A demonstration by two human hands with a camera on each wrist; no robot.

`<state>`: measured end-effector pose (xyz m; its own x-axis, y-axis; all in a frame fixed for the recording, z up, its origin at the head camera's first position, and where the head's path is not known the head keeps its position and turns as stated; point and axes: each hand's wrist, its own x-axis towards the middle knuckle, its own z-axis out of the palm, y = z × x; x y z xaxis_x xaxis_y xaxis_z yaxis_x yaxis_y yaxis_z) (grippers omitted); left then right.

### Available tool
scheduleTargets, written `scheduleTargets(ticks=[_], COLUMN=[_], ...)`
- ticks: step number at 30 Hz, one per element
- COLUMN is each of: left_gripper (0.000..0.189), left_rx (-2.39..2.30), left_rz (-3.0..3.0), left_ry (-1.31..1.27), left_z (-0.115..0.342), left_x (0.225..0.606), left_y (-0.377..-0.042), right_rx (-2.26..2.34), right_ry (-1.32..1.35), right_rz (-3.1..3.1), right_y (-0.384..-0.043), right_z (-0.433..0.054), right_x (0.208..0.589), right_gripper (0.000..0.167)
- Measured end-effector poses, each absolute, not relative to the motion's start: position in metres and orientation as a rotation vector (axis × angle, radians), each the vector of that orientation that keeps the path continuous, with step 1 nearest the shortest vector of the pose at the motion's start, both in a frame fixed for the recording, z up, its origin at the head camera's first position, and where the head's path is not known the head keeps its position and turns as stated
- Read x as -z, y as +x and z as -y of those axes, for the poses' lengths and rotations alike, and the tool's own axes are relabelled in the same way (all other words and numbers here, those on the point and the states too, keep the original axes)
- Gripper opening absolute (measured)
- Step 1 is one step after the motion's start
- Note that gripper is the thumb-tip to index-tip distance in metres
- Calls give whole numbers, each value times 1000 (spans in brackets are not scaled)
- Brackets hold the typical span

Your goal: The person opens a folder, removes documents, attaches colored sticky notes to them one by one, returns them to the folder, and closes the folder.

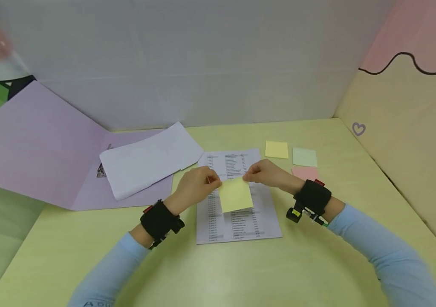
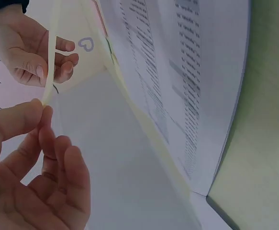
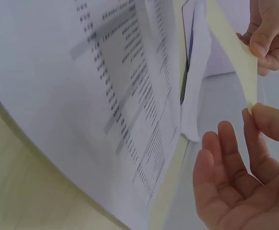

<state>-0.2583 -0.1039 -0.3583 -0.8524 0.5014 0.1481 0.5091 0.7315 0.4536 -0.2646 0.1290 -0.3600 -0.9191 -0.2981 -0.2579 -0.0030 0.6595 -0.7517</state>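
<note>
A yellow sticky note [image 1: 236, 195] is held above a printed sheet [image 1: 218, 232] with columns of text. My left hand [image 1: 196, 187] pinches its upper left corner between thumb and forefinger. At the upper right corner, my right hand [image 1: 269, 174] does the same. In the left wrist view the sticky note [image 2: 52, 52] appears edge-on, a thin strip standing off the paper. The right wrist view has the sticky note [image 3: 242, 52] stretched between both thumbs, with the printed sheet [image 3: 58, 110] lying below it.
To the right lie a yellow note pad [image 1: 276, 149], a pale green one [image 1: 304, 157] and a pink one [image 1: 306, 173], partly behind my right wrist. An opened purple folder [image 1: 49, 149] stands at the left, with white papers [image 1: 152, 162] on it. A grey wall [image 1: 202, 64] rises behind the table.
</note>
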Motion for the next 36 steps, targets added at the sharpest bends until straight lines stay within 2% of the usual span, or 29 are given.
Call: scheduleTargets(ticks=[8,16,23,36], left_gripper=[28,28,25,38], left_rx=[811,823,876,735], left_rz=[3195,3322,3399,3400], left_ry=[-768,-653,-574,-601], left_z=[93,90,88,76], left_x=[369,400,419,409], left_y=[-315,-344,-348,-334], right_rx=[1128,1031,931,928], right_ry=[-174,-108,-109,-80], right_rz=[-2534,-2555,-2573,-2559], right_y=[-306,-324,-323,-323], right_z=[-126,-120,-114,-115], right_x=[378,407,421,418], right_gripper=[28,36,36,41])
